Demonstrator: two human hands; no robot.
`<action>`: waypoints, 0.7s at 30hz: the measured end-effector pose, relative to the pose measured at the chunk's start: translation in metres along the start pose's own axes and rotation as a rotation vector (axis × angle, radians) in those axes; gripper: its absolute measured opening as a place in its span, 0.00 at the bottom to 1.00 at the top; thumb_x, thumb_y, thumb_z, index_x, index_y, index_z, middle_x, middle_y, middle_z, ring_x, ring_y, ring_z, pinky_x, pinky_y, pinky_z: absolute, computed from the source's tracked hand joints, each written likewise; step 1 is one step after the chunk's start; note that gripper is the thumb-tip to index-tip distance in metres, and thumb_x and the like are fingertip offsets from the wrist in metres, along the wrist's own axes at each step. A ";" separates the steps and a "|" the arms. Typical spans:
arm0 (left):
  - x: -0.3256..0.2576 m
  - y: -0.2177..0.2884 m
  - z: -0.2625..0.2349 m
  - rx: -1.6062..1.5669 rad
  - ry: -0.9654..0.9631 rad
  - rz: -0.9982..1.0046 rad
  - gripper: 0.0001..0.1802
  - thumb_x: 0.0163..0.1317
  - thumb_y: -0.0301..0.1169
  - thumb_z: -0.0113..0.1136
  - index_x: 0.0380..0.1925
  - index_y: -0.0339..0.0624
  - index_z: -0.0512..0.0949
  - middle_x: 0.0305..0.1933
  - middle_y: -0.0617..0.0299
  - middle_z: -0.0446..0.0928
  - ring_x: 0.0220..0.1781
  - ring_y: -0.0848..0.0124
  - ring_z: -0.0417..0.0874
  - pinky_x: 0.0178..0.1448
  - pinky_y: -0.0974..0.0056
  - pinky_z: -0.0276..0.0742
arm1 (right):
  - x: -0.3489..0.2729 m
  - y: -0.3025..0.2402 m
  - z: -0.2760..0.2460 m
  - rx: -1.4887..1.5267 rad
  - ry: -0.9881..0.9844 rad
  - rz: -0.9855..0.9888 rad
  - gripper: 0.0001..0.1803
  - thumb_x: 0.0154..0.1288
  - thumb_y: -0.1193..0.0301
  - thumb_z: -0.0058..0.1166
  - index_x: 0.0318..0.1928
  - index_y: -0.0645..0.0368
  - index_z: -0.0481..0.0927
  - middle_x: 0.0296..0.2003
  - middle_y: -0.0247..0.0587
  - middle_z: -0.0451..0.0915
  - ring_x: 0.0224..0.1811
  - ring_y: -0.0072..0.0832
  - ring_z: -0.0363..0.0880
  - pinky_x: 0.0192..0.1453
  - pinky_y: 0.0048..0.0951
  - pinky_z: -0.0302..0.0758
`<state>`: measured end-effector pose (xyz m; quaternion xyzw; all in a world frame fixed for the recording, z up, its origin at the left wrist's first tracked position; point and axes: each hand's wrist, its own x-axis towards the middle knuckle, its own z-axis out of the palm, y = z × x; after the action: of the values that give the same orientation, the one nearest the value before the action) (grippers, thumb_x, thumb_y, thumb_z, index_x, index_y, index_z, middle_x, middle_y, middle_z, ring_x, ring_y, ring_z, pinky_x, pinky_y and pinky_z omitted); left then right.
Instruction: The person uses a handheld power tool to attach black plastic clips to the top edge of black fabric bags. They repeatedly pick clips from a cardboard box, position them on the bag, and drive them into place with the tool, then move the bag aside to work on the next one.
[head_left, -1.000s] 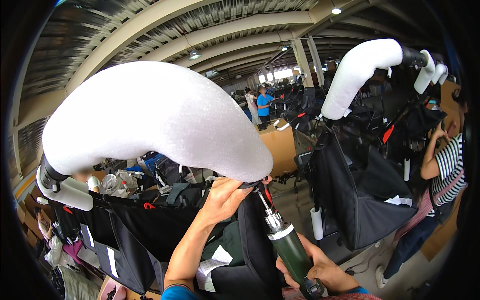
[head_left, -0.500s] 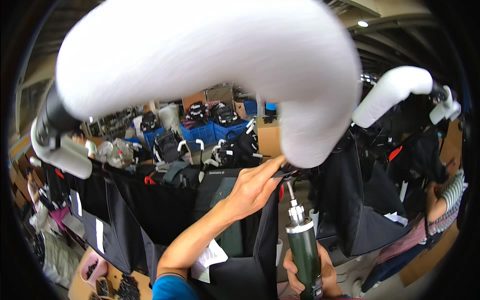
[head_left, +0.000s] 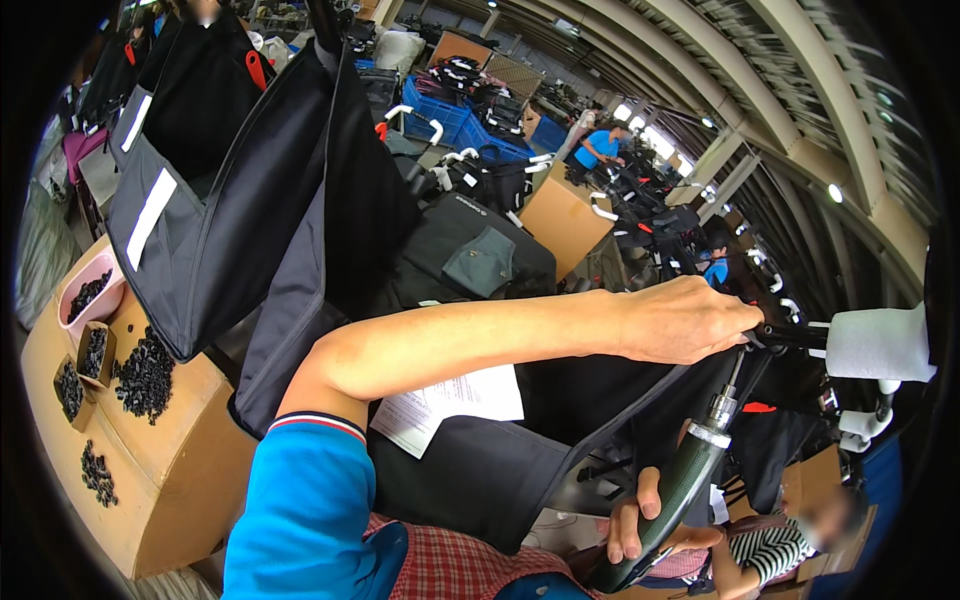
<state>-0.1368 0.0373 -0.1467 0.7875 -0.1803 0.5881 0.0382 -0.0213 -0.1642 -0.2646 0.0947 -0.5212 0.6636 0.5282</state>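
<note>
My left arm reaches across to the right. My left hand (head_left: 685, 320) is closed at the end of a black frame tube (head_left: 790, 334), which runs into a white-wrapped handle (head_left: 880, 342). In my right hand (head_left: 640, 515) is a dark green power screwdriver (head_left: 680, 480), its fingers wrapped round the body. The screwdriver tilts up to the right, and its bit ends just under my left fingertips. What the tip meets is hidden there. Below my left arm hangs black fabric (head_left: 480, 480) with a white printed sheet (head_left: 450, 400) on it.
At left, a cardboard surface (head_left: 190, 450) bears a pink tub (head_left: 92, 290) and piles of small black parts (head_left: 145, 375). Black fabric bodies (head_left: 250, 190) hang beside it. Blue crates (head_left: 440, 110) and a carton (head_left: 565, 220) stand behind. A person in stripes (head_left: 770, 550) is at lower right.
The view has swung and tilted, so the large white-wrapped handle no longer fills the top. My left hand now appears farther right, and the screwdriver has gone from nearly upright to slanted.
</note>
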 end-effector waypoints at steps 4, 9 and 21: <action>-0.002 -0.002 0.006 -0.005 0.017 -0.026 0.15 0.58 0.23 0.60 0.44 0.30 0.69 0.31 0.49 0.76 0.30 0.50 0.81 0.31 0.53 0.76 | 0.000 0.003 0.002 -0.040 0.084 -0.032 0.58 0.63 0.49 0.58 0.72 0.37 0.23 0.48 0.55 0.60 0.37 0.47 0.78 0.42 0.48 0.81; 0.004 0.003 0.010 0.008 0.062 -0.063 0.13 0.59 0.24 0.57 0.43 0.32 0.70 0.33 0.47 0.78 0.32 0.46 0.81 0.32 0.51 0.76 | 0.016 0.011 0.030 -0.034 0.416 -0.145 0.40 0.59 0.63 0.59 0.60 0.71 0.49 0.32 0.54 0.66 0.22 0.40 0.78 0.26 0.42 0.82; 0.013 0.017 0.002 0.059 -0.156 -0.286 0.19 0.70 0.24 0.46 0.60 0.30 0.68 0.44 0.52 0.82 0.35 0.67 0.83 0.38 0.67 0.76 | 0.031 -0.012 0.062 -0.293 0.676 0.034 0.38 0.60 0.67 0.57 0.66 0.56 0.52 0.30 0.46 0.70 0.15 0.30 0.75 0.18 0.29 0.75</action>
<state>-0.1371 0.0179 -0.1374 0.8493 -0.0517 0.5186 0.0843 -0.0511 -0.1958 -0.2096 -0.2152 -0.4082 0.5847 0.6673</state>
